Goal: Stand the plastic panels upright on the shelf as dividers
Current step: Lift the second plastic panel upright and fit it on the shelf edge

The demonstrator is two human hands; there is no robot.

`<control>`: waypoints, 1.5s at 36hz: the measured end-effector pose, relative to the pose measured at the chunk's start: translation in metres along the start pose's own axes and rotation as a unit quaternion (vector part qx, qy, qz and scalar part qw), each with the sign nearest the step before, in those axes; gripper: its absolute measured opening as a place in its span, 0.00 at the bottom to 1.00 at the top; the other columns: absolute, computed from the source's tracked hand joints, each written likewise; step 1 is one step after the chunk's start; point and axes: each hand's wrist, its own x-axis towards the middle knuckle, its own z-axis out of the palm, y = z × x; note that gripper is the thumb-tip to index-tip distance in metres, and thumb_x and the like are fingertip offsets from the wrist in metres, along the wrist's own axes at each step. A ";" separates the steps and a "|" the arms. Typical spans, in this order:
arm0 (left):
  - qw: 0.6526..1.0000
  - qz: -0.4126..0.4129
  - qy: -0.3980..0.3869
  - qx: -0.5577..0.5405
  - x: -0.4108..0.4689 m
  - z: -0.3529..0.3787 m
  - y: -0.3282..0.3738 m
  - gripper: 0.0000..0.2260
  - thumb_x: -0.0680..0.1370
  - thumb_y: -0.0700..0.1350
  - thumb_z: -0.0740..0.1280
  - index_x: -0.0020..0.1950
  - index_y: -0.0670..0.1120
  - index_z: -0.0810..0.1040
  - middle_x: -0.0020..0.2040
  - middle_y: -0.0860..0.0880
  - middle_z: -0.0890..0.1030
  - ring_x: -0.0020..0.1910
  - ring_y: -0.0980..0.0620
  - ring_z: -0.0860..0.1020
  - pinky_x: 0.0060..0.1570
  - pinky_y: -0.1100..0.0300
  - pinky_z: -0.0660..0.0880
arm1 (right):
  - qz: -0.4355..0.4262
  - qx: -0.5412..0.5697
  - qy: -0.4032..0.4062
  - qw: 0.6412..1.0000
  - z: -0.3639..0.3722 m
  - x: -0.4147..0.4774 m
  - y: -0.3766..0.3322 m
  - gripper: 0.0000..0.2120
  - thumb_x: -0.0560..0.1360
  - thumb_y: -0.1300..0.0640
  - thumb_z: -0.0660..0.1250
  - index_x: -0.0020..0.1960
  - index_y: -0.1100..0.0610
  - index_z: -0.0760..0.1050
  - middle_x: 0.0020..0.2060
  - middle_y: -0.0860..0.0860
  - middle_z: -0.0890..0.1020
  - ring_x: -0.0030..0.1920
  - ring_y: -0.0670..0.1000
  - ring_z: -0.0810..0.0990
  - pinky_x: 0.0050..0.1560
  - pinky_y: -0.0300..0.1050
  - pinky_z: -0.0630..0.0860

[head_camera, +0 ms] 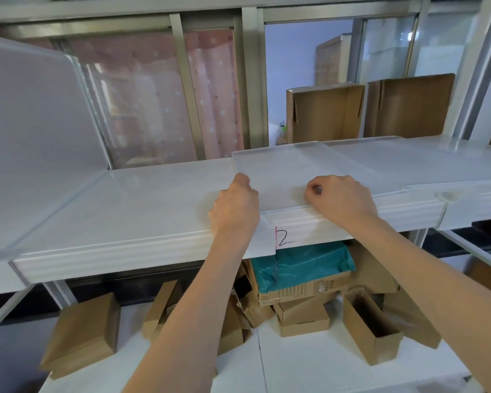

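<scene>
Head: flat panel (292, 171) under both hands (236, 205)

Single head-worn wide-angle view, looking forward and slightly down across the white shelf (142, 205) from close range. Lower shelf with cardboard boxes (82, 333) sits beneath; windows behind. No second view.

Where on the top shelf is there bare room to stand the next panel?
Bare shelf lies between the upright panel at the left and the left hand. Rightward it is covered: flat panels lie there under both hands, the right hand near the front edge.
</scene>
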 end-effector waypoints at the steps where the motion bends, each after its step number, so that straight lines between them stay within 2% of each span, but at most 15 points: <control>1: 1.000 0.001 0.004 0.000 -0.001 -0.001 0.000 0.14 0.77 0.40 0.53 0.60 0.49 0.69 0.55 0.48 0.82 0.52 0.39 0.76 0.51 0.48 0.73 | 0.001 -0.001 -0.001 1.000 0.000 -0.001 -0.001 0.15 0.78 0.48 0.57 0.54 0.49 0.81 0.47 0.51 0.84 0.44 0.55 0.79 0.42 0.45 0.73; 8: 1.000 0.004 0.006 -0.004 -0.011 -0.008 0.004 0.13 0.79 0.40 0.54 0.61 0.47 0.69 0.56 0.46 0.81 0.51 0.41 0.75 0.44 0.51 0.66 | 0.011 -0.010 -0.030 0.999 -0.005 -0.004 -0.005 0.16 0.79 0.48 0.54 0.55 0.50 0.79 0.48 0.52 0.83 0.41 0.53 0.73 0.41 0.43 0.69; 16: 0.999 0.033 -0.002 -0.008 -0.011 -0.013 -0.001 0.13 0.81 0.42 0.52 0.63 0.44 0.69 0.53 0.39 0.80 0.49 0.39 0.76 0.43 0.51 0.68 | 0.008 -0.065 -0.107 0.992 -0.010 -0.005 -0.007 0.23 0.79 0.42 0.45 0.60 0.47 0.76 0.57 0.52 0.80 0.54 0.56 0.77 0.54 0.51 0.71; 21: 0.985 -0.003 -0.033 -0.168 -0.001 -0.016 -0.010 0.14 0.80 0.41 0.55 0.64 0.47 0.73 0.57 0.50 0.80 0.46 0.46 0.78 0.38 0.61 0.78 | 0.020 -0.070 -0.132 0.989 -0.013 -0.007 -0.018 0.28 0.78 0.36 0.43 0.62 0.48 0.74 0.62 0.51 0.78 0.59 0.56 0.76 0.51 0.51 0.69; 23: 0.944 -0.055 -0.022 -0.324 0.001 -0.021 -0.012 0.13 0.80 0.40 0.56 0.61 0.45 0.76 0.54 0.52 0.81 0.51 0.49 0.76 0.44 0.64 0.72 | 0.012 -0.067 -0.145 0.987 -0.016 -0.007 -0.024 0.29 0.77 0.33 0.43 0.64 0.46 0.73 0.64 0.50 0.77 0.60 0.56 0.75 0.53 0.51 0.69; 27: 0.838 -0.169 -0.012 -0.519 0.008 -0.031 -0.020 0.08 0.72 0.40 0.70 0.51 0.47 0.82 0.49 0.53 0.81 0.56 0.49 0.74 0.58 0.53 0.69 | -0.019 -0.057 -0.191 0.980 -0.017 -0.008 -0.039 0.35 0.73 0.26 0.43 0.72 0.41 0.64 0.72 0.47 0.69 0.68 0.56 0.70 0.63 0.56 0.68; 31: 0.725 -0.204 -0.038 -0.657 0.016 -0.041 -0.035 0.17 0.78 0.37 0.62 0.66 0.43 0.71 0.52 0.50 0.76 0.45 0.54 0.75 0.49 0.59 0.74 | -0.072 -0.061 -0.234 0.968 -0.016 -0.001 -0.044 0.36 0.70 0.24 0.49 0.74 0.39 0.60 0.74 0.44 0.66 0.70 0.55 0.68 0.65 0.56 0.68; 35: 0.601 -0.246 0.029 -0.760 0.029 -0.056 -0.043 0.14 0.80 0.39 0.58 0.66 0.40 0.68 0.55 0.44 0.73 0.40 0.48 0.74 0.50 0.52 0.77 | -0.092 -0.041 -0.174 0.979 -0.020 0.008 -0.039 0.26 0.77 0.36 0.58 0.72 0.41 0.64 0.69 0.48 0.72 0.66 0.55 0.72 0.62 0.52 0.71; 38: 0.586 -0.201 0.025 -0.784 0.037 -0.073 -0.029 0.12 0.79 0.40 0.57 0.62 0.43 0.72 0.49 0.43 0.71 0.35 0.47 0.72 0.45 0.54 0.74 | -0.113 -0.050 -0.113 0.986 -0.025 0.010 -0.032 0.21 0.78 0.48 0.61 0.71 0.45 0.67 0.67 0.50 0.75 0.63 0.55 0.75 0.61 0.50 0.73; 41: 0.573 -0.163 0.029 -0.803 0.041 -0.086 -0.011 0.20 0.80 0.41 0.56 0.72 0.44 0.63 0.49 0.43 0.73 0.35 0.48 0.72 0.43 0.54 0.75 | -0.081 -0.002 -0.087 0.993 -0.026 0.014 -0.024 0.20 0.79 0.53 0.61 0.71 0.48 0.69 0.63 0.53 0.78 0.58 0.56 0.78 0.59 0.50 0.74; 44: 0.579 -0.121 0.013 -0.806 0.041 -0.089 0.001 0.20 0.82 0.40 0.54 0.74 0.41 0.60 0.64 0.38 0.74 0.48 0.47 0.78 0.56 0.54 0.75 | -0.040 0.078 -0.088 0.992 -0.024 0.019 -0.027 0.19 0.81 0.51 0.59 0.72 0.48 0.68 0.61 0.54 0.79 0.53 0.55 0.80 0.56 0.49 0.75; 46: 0.605 -0.105 -0.010 -0.789 0.038 -0.083 0.004 0.16 0.81 0.39 0.55 0.69 0.42 0.66 0.64 0.38 0.75 0.52 0.45 0.79 0.55 0.55 0.76 | -0.023 0.135 -0.077 0.988 -0.024 0.021 -0.038 0.18 0.81 0.51 0.58 0.70 0.49 0.69 0.57 0.54 0.81 0.46 0.53 0.78 0.49 0.45 0.74; 50: 0.821 -0.074 -0.072 -0.561 0.022 -0.060 0.006 0.10 0.79 0.40 0.58 0.54 0.50 0.77 0.56 0.48 0.80 0.55 0.47 0.78 0.59 0.52 0.75 | -0.028 0.208 -0.058 0.976 -0.028 0.022 -0.073 0.17 0.82 0.51 0.54 0.68 0.53 0.71 0.52 0.58 0.81 0.48 0.59 0.78 0.44 0.44 0.69; 52: 0.883 -0.027 -0.099 -0.458 0.016 -0.051 0.004 0.14 0.78 0.40 0.58 0.57 0.52 0.78 0.58 0.51 0.79 0.59 0.50 0.76 0.60 0.54 0.73 | -0.032 0.265 -0.054 0.962 -0.036 0.020 -0.093 0.16 0.82 0.52 0.52 0.65 0.55 0.72 0.48 0.58 0.79 0.47 0.59 0.76 0.41 0.46 0.70; 54: 0.904 0.016 -0.129 -0.408 0.011 -0.044 -0.003 0.16 0.79 0.41 0.56 0.61 0.53 0.77 0.58 0.52 0.80 0.60 0.52 0.75 0.60 0.57 0.71 | -0.025 0.333 -0.048 0.941 -0.046 0.018 -0.111 0.15 0.83 0.52 0.51 0.60 0.56 0.73 0.43 0.55 0.76 0.43 0.55 0.74 0.37 0.44 0.69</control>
